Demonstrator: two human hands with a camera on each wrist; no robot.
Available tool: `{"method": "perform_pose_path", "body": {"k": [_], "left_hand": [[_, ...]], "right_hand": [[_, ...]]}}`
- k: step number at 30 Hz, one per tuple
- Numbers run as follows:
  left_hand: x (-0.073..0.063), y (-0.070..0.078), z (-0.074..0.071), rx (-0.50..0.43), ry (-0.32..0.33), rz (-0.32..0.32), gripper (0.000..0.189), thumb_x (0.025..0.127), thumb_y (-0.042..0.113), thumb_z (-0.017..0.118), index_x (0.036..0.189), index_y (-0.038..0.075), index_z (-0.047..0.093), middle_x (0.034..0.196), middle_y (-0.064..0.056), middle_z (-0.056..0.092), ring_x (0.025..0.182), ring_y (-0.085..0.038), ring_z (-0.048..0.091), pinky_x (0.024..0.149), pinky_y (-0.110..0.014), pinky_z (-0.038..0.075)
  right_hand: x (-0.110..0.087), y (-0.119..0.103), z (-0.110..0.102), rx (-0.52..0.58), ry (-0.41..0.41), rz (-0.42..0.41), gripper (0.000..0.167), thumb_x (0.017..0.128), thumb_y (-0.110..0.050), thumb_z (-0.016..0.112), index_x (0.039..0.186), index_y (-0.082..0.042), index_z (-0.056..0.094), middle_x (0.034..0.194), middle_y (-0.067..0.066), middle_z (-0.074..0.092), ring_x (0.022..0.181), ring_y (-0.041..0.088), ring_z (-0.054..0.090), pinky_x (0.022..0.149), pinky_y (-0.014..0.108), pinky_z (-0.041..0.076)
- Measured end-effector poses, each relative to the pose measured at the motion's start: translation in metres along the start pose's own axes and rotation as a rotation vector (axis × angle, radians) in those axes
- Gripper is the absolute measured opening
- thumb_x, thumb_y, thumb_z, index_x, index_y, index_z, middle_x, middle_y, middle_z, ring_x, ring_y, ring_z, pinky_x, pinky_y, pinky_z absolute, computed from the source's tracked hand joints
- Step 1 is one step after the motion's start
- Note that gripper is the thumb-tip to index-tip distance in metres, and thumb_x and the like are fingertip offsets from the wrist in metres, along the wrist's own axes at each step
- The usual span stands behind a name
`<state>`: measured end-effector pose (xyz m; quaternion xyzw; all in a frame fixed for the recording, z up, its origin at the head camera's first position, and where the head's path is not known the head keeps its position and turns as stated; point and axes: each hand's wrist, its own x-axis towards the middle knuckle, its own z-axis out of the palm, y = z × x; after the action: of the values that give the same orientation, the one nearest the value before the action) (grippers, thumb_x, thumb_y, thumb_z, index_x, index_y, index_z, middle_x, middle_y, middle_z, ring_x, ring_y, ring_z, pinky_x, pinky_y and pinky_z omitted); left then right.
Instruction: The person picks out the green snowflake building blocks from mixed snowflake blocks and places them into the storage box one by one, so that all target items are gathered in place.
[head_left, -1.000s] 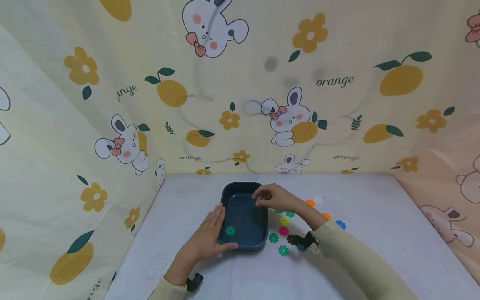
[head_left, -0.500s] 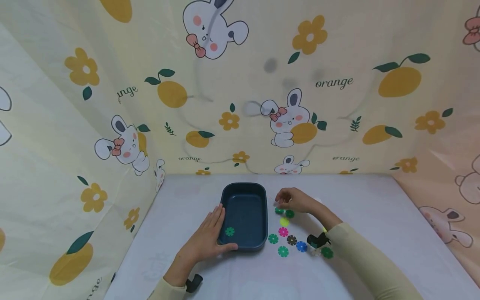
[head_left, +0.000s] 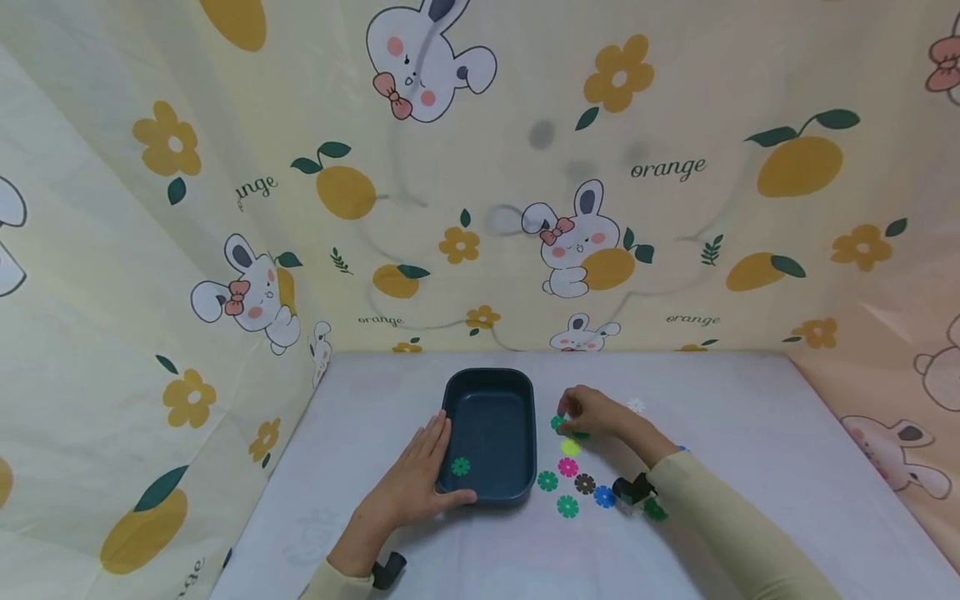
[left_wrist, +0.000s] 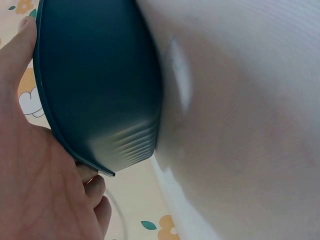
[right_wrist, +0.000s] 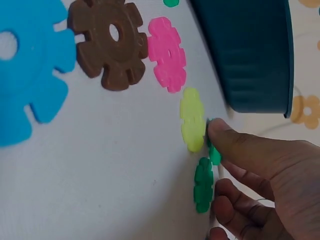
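Note:
In the head view my left hand (head_left: 415, 475) rests against the left front corner of a dark blue-green bin (head_left: 533, 442), its fingers along the side rim and its thumb along the front. The left wrist view shows the fingertips behind the bin's rim (left_wrist: 42, 95). A green snowflake disc (head_left: 461, 467) lies inside. Right of the bin, my right hand (head_left: 596, 414) pinches another green disc (right_wrist: 215, 155) between thumb and fingers, low over the table. A second green disc (right_wrist: 203, 186) and a yellow one (right_wrist: 192, 120) lie right beside its fingertips.
More discs lie on the white table (head_left: 375, 425) right of the bin: pink (head_left: 567, 467), brown (head_left: 585, 484), blue (head_left: 604, 497), white (head_left: 636, 406) and several green. The right forearm partly covers some of them. A patterned cloth (head_left: 465, 167) hangs behind the table.
My right hand has moved right from over the bin's rim, then down to the green disc, and its fingers have closed there. My left hand has stayed at the bin.

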<state>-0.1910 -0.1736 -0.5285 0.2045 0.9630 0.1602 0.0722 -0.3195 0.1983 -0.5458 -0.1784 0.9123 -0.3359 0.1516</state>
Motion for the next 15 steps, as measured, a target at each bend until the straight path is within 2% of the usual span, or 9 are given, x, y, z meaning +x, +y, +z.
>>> {"method": "perform_pose_path", "body": {"k": [7,15], "left_hand": [[0.0,0.0,0.0,0.008,-0.003,-0.003,0.128,0.088,0.089,0.058,0.173,0.009,0.006,0.181,-0.007,-0.002,0.168,-0.024,0.004,0.136,-0.046,0.011],[-0.001,0.0,0.0,0.015,-0.001,-0.005,0.129,0.087,0.09,0.058,0.173,0.008,0.008,0.182,-0.007,0.0,0.168,-0.024,0.005,0.135,-0.046,0.012]], "right_hand": [[0.0,-0.004,0.003,0.002,0.026,-0.005,0.026,0.091,-0.011,0.087,0.104,-0.01,0.065,0.095,0.005,0.06,0.09,0.021,0.055,0.079,0.033,0.052],[-0.004,-0.011,-0.008,0.022,0.013,-0.107,0.007,0.1,-0.003,0.073,0.102,-0.009,0.069,0.093,0.002,0.066,0.086,0.019,0.059,0.078,0.032,0.054]]}}
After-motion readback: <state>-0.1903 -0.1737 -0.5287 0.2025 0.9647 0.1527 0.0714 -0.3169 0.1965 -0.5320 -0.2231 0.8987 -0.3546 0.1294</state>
